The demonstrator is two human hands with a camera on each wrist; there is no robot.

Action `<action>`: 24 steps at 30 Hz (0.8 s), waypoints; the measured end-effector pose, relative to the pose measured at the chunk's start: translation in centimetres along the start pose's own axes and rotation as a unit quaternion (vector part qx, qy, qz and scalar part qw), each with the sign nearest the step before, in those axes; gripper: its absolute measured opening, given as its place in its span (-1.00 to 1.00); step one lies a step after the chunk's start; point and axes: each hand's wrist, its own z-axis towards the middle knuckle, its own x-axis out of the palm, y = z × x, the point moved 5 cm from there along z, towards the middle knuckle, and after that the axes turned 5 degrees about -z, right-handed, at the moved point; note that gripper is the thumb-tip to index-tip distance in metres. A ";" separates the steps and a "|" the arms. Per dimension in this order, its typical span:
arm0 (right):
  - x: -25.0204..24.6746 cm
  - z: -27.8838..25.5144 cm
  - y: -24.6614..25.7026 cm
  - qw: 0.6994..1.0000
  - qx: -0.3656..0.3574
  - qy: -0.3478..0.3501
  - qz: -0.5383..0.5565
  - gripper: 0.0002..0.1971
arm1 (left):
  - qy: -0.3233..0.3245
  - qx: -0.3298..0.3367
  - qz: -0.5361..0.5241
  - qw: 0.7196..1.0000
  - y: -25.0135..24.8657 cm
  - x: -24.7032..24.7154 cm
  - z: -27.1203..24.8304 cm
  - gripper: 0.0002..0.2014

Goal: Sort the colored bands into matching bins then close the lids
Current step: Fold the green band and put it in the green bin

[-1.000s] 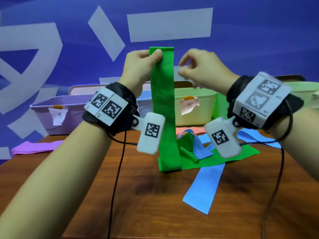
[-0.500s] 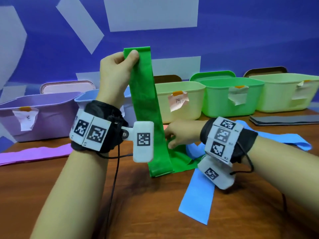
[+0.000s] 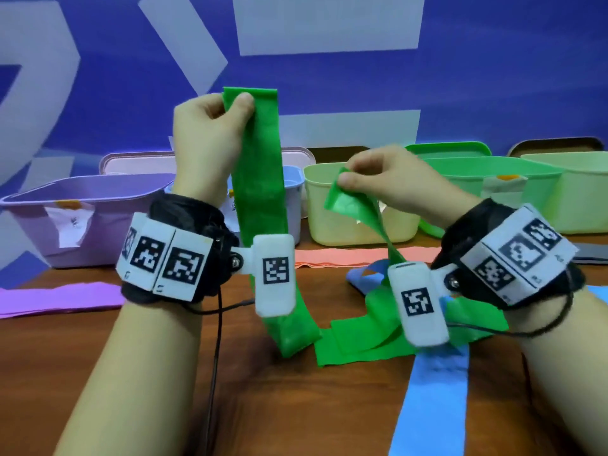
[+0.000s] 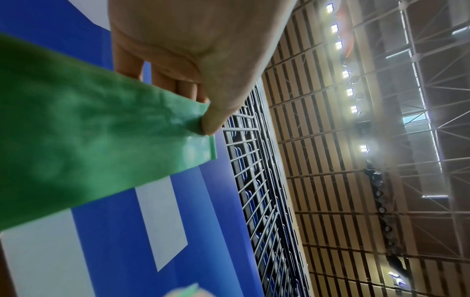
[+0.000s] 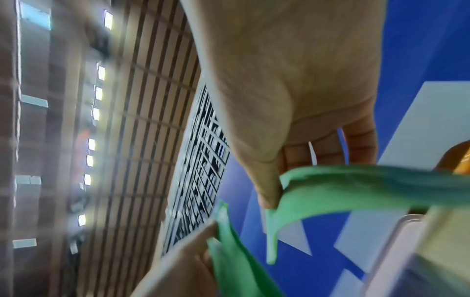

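At the back of the table, a row of bins: big bin at 10 o'clock, small bin at 11, middle bin at 12, fourth bin at 1, last bin at 2. Behind the big bin, a lid standing up. Just in front of the middle bin, a flat band. At 9 o'clock, a side band. In the middle, a band heap, lying over a long band reaching to 5 o'clock. Above the table, left hand at 11 pinching the top of a hanging band, bottom touching the table; right hand at 1 pinching a band end.
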 end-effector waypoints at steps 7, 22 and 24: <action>-2.1 0.2 2.9 0.959 -0.040 -0.099 0.262 -0.89 | 0.104 -0.072 -0.004 0.992 1.8 3.5 -1.5 -0.86; -1.4 0.1 0.8 0.978 -0.021 -0.103 0.180 -0.81 | 0.195 -0.209 -0.128 0.950 2.9 7.3 -4.2 -0.74; -1.2 0.2 0.5 0.977 -0.015 -0.112 0.179 -0.81 | 0.210 -0.227 -0.138 0.941 2.8 7.6 -4.5 -0.65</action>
